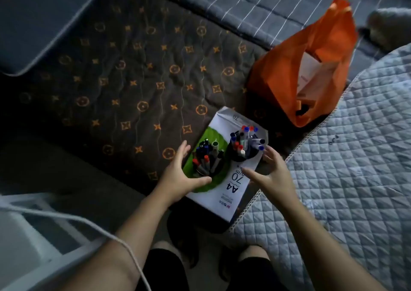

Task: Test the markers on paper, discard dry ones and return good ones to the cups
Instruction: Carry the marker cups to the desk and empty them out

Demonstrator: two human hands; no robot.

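Both your left hand point(178, 175) and right hand point(272, 173) are spread, empty; cup each marker cup point(205, 164) low at centre frame, lifting level.

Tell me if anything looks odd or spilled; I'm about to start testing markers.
Nothing is spilled. Both marker cups stand on a wrapped A4 paper ream lying on soft bedding, a wobbly base. No loose sheet is out.

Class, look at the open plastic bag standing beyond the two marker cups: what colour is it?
The plastic bag is bright orange, as seen in the head view.
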